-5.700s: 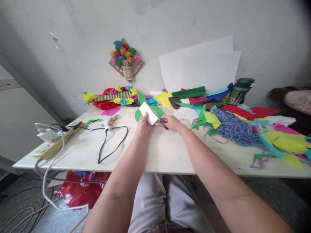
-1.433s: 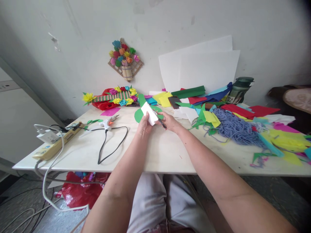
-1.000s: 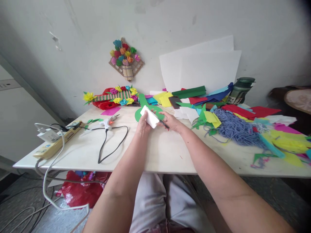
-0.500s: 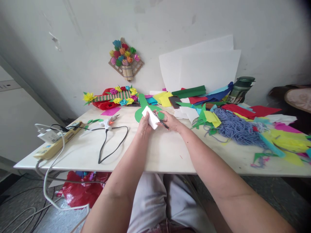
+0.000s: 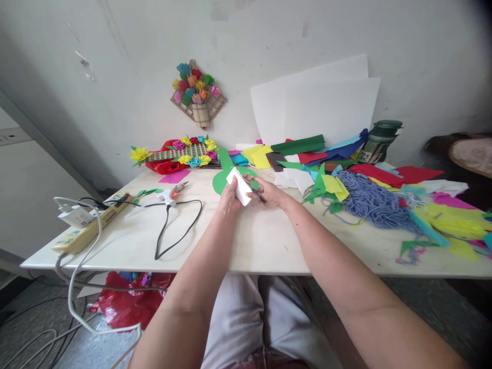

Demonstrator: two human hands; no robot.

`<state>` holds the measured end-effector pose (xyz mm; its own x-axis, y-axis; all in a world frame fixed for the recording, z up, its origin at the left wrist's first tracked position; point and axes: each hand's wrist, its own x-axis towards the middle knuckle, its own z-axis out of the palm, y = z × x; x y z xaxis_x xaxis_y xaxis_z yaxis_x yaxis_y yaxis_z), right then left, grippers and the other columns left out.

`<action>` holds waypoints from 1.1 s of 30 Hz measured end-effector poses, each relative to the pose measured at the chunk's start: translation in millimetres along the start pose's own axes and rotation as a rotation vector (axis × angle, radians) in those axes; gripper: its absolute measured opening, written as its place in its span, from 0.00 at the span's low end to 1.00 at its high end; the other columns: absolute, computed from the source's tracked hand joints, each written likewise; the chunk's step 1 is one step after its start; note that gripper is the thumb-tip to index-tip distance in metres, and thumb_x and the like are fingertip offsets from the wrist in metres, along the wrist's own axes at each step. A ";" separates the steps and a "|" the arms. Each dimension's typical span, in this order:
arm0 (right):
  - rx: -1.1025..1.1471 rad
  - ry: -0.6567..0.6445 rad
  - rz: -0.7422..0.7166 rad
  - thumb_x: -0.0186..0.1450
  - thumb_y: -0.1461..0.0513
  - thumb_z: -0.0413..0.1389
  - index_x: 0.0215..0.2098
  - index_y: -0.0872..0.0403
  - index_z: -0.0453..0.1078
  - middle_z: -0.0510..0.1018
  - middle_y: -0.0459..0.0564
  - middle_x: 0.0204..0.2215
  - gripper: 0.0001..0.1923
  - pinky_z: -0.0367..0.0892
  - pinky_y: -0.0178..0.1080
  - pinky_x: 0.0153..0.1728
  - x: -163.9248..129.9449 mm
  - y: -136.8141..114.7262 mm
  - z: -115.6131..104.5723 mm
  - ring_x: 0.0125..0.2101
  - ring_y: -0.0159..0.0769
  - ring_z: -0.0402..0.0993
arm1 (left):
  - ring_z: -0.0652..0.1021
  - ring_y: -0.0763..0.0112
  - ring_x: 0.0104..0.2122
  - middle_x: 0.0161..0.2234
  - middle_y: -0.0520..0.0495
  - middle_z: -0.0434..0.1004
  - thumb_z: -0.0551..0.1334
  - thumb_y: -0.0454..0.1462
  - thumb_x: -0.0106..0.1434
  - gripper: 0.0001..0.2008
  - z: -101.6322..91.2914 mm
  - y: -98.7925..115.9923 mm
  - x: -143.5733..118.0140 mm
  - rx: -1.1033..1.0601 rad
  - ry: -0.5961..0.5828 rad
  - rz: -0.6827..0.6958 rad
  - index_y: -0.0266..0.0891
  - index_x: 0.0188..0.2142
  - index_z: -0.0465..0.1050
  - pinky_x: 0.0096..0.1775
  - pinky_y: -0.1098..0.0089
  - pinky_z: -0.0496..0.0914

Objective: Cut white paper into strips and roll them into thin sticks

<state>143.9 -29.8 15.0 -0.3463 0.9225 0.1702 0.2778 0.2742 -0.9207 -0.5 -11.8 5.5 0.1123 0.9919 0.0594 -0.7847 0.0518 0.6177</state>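
My left hand (image 5: 229, 197) is closed on a small folded piece of white paper (image 5: 240, 188), pinching its lower left side above the table. My right hand (image 5: 269, 193) grips a slim dark tool that looks like a pair of scissors (image 5: 261, 198). Its thin front part lies along the right edge of the white paper; the fingers partly hide it. Just behind both hands, a green guitar-shaped paper cutout (image 5: 221, 180) lies flat on the table.
A white glue gun (image 5: 169, 197) with a looping black cord and a power strip (image 5: 82, 230) lie left. Behind is a flower-trimmed guitar-shaped craft (image 5: 180, 152). Rightward are white paper scraps (image 5: 298, 179), blue yarn (image 5: 378, 202), coloured paper (image 5: 457, 220) and a dark green bottle (image 5: 380, 141).
Both hands stay in nearly the same place, still holding the white paper and the scissors. The right fingers have shifted only slightly; the whole view has moved a little.
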 end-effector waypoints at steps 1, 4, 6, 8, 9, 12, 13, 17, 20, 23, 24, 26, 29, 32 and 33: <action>-0.008 -0.005 0.005 0.54 0.54 0.62 0.58 0.52 0.59 0.69 0.39 0.19 0.36 0.61 0.29 0.16 -1.0 -1.8 0.1 0.16 0.24 0.61 | 0.79 0.69 0.31 0.34 0.43 0.79 0.54 0.35 0.65 0.11 0.2 0.4 -0.3 -0.006 -0.007 -0.009 0.35 0.45 0.69 0.36 0.70 0.73; -0.018 -0.059 0.004 0.57 0.52 0.60 0.57 0.52 0.61 0.68 0.39 0.18 0.32 0.59 0.29 0.15 -4.0 -5.2 -1.2 0.16 0.24 0.61 | 0.79 0.68 0.34 0.34 0.43 0.79 0.51 0.35 0.67 0.13 1.1 2.2 -1.1 -0.033 -0.020 -0.057 0.33 0.46 0.69 0.39 0.69 0.74; -0.004 -0.115 0.001 0.58 0.51 0.58 0.55 0.53 0.62 0.68 0.40 0.18 0.29 0.57 0.29 0.15 -5.8 -5.7 -2.9 0.16 0.26 0.63 | 0.79 0.66 0.37 0.36 0.41 0.79 0.51 0.36 0.67 0.13 1.6 3.6 -1.6 -0.047 -0.019 -0.084 0.33 0.47 0.69 0.41 0.66 0.73; 0.011 -0.158 0.007 0.59 0.50 0.57 0.54 0.54 0.63 0.68 0.40 0.18 0.29 0.57 0.29 0.15 -7.0 -5.0 -4.6 0.16 0.26 0.63 | 0.78 0.64 0.42 0.39 0.40 0.79 0.52 0.36 0.66 0.14 1.9 5.1 -1.7 -0.049 -0.011 -0.092 0.33 0.48 0.68 0.44 0.64 0.72; 0.020 -0.172 0.013 0.58 0.51 0.57 0.55 0.55 0.62 0.68 0.40 0.18 0.29 0.57 0.29 0.15 -7.4 -4.4 -5.2 0.16 0.26 0.63 | 0.78 0.63 0.44 0.41 0.39 0.78 0.52 0.36 0.66 0.14 1.8 5.8 -1.7 -0.049 -0.002 -0.089 0.34 0.49 0.68 0.45 0.64 0.72; 0.036 -0.196 0.032 0.58 0.53 0.58 0.57 0.56 0.59 0.67 0.39 0.18 0.32 0.57 0.29 0.16 -8.1 -2.7 -6.6 0.16 0.26 0.63 | 0.77 0.62 0.46 0.44 0.38 0.77 0.53 0.36 0.66 0.15 1.2 7.3 -1.4 -0.049 0.028 -0.077 0.35 0.51 0.67 0.46 0.63 0.71; 0.035 -0.202 0.035 0.57 0.53 0.58 0.57 0.56 0.59 0.67 0.39 0.18 0.32 0.57 0.29 0.16 -8.1 -2.3 -6.8 0.16 0.26 0.63 | 0.77 0.62 0.45 0.45 0.38 0.77 0.53 0.36 0.65 0.16 0.8 7.6 -1.2 -0.053 0.032 -0.074 0.35 0.51 0.67 0.47 0.63 0.71; -0.015 -0.187 0.036 0.54 0.58 0.60 0.54 0.58 0.62 0.69 0.40 0.19 0.31 0.57 0.30 0.18 -6.6 0.7 -6.2 0.17 0.26 0.62 | 0.78 0.62 0.44 0.44 0.39 0.77 0.55 0.35 0.64 0.16 -0.7 8.1 -0.1 -0.068 0.052 -0.060 0.35 0.51 0.67 0.48 0.62 0.71; -0.131 -0.083 0.001 0.51 0.61 0.61 0.50 0.59 0.67 0.72 0.43 0.22 0.28 0.58 0.31 0.21 -3.3 5.8 -3.7 0.18 0.27 0.62 | 0.78 0.61 0.44 0.42 0.39 0.78 0.57 0.36 0.64 0.15 -2.1 7.3 1.6 -0.053 0.072 -0.035 0.35 0.49 0.69 0.48 0.62 0.71; -0.264 0.019 -0.060 0.51 0.61 0.61 0.46 0.60 0.70 0.74 0.45 0.23 0.24 0.58 0.31 0.24 0.1 10.2 -0.8 0.22 0.28 0.64 | 0.78 0.61 0.43 0.41 0.39 0.78 0.56 0.36 0.64 0.13 -3.8 5.6 3.8 -0.027 0.067 -0.015 0.33 0.47 0.69 0.48 0.61 0.71; -0.299 0.041 -0.078 0.51 0.60 0.61 0.45 0.60 0.71 0.74 0.45 0.23 0.23 0.58 0.31 0.25 0.8 10.9 -0.1 0.23 0.28 0.64 | 0.78 0.61 0.43 0.40 0.39 0.78 0.56 0.36 0.64 0.13 -4.4 4.9 4.5 -0.020 0.061 -0.009 0.33 0.46 0.70 0.48 0.60 0.71; -0.353 0.073 -0.105 0.52 0.59 0.60 0.44 0.60 0.72 0.73 0.44 0.22 0.22 0.57 0.31 0.25 1.4 11.0 0.4 0.23 0.28 0.63 | 0.78 0.61 0.43 0.39 0.40 0.78 0.56 0.35 0.64 0.12 -5.5 3.5 5.4 -0.013 0.049 0.006 0.34 0.45 0.69 0.48 0.60 0.71; -0.425 0.105 -0.110 0.51 0.58 0.61 0.43 0.59 0.73 0.70 0.43 0.20 0.22 0.55 0.31 0.25 1.5 9.3 -0.4 0.23 0.28 0.62 | 0.78 0.60 0.44 0.40 0.41 0.78 0.58 0.35 0.63 0.12 -6.3 2.2 5.7 -0.013 0.040 0.021 0.36 0.46 0.69 0.48 0.58 0.71; -0.475 0.125 -0.091 0.51 0.58 0.61 0.45 0.57 0.73 0.69 0.42 0.19 0.24 0.54 0.31 0.24 2.2 8.6 -1.9 0.22 0.28 0.61 | 0.78 0.60 0.44 0.40 0.41 0.78 0.59 0.35 0.62 0.13 -6.0 2.2 5.0 -0.022 0.035 0.024 0.37 0.47 0.67 0.49 0.58 0.71; -0.479 0.132 -0.092 0.51 0.58 0.61 0.46 0.57 0.72 0.69 0.42 0.19 0.24 0.54 0.31 0.24 2.8 8.9 -2.3 0.22 0.28 0.61 | 0.78 0.60 0.44 0.41 0.41 0.78 0.59 0.35 0.62 0.13 -5.7 2.4 4.7 -0.025 0.036 0.022 0.37 0.47 0.67 0.49 0.57 0.70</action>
<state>147.5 -24.2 8.1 -0.2806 0.9068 0.3145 0.6420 0.4209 -0.6409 -5.3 -6.4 2.8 0.0727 0.9964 0.0442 -0.8021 0.0321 0.5963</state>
